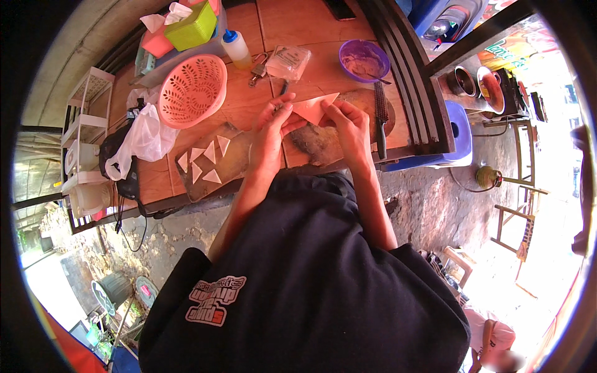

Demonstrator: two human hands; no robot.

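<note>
Right hand (348, 124) had a thin triangular sheet (310, 110) pinched in its fingers, just above the worktop (317, 34). Left hand (272, 124) had curled fingers by the other edge, couldn't tell if they gripped it tbh.

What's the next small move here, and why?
Probably fold the thin, pinkish triangular sheet over once more. The right hand pinches it, the left hand is at its opposite side, and it looks larger than the small, pale triangular pieces on the brownish rectangular board to the left, though being nearer the camera may exaggerate that.
</note>
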